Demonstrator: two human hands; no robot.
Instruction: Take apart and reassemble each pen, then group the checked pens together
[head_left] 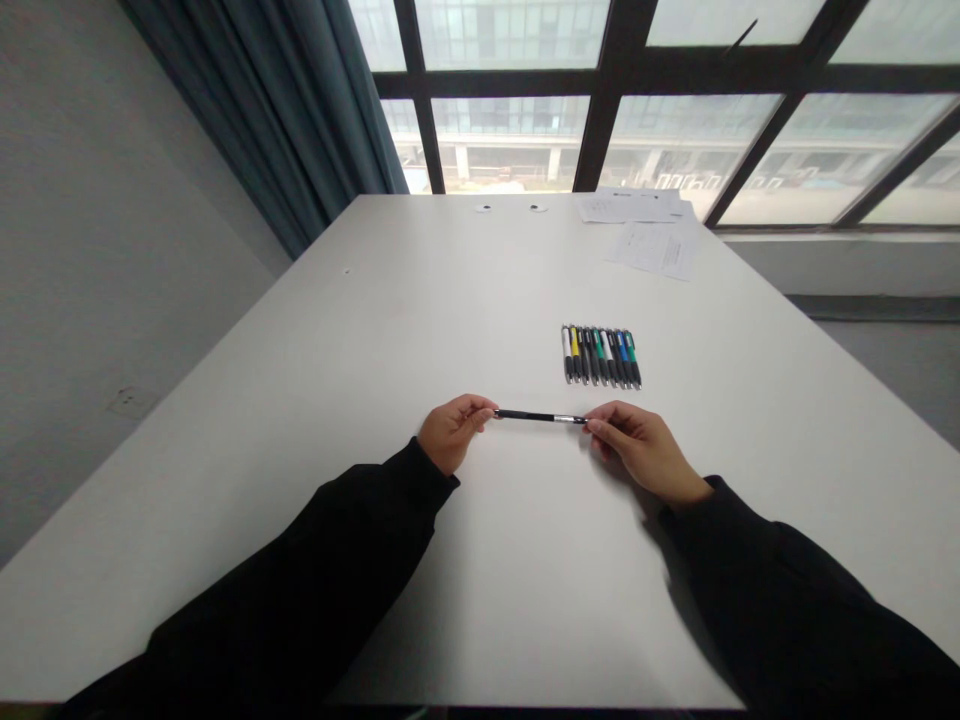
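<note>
A slim black pen [529,415] with a pale label band near its right end lies level between my two hands, just above the table. My left hand [456,428] pinches its left end between thumb and fingers. The right end is pinched by my right hand [634,440], whose fingertips hide the tip there. Beyond my right hand, a row of several pens [601,357] rests side by side on the table, with white, yellow, green, blue and black barrels and dark grips.
The white table [300,400] stretches toward a window [510,140]. Printed papers [649,245] lie at its far right corner. Two small oval pieces with dark spots [484,209] sit at the far edge. A blue curtain [292,110] hangs at the left.
</note>
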